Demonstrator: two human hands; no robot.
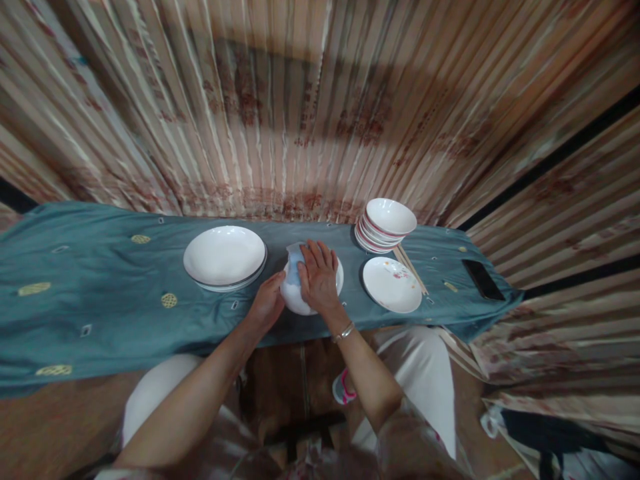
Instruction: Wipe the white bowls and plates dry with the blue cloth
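Note:
In front of me a white bowl (299, 305) is held over a white plate (341, 277) on the table; whether the two touch I cannot tell. My left hand (269, 301) grips the bowl at its left side, thumb on top and fingers partly hidden. On top of the bowl lies a light blue cloth (295, 262). My right hand (321, 275) presses this cloth against the bowl, its fingers bent over it and pointing away from me. The bowl's far side is covered by the cloth and hand.
Left stands a stack of large white plates (225, 257). On the right are stacked bowls (385, 227), chopsticks (413, 270), a flowered plate (393, 285) and a black phone (483, 279). A green cloth (115, 287) covers the narrow table; a curtain (300, 120) hangs behind.

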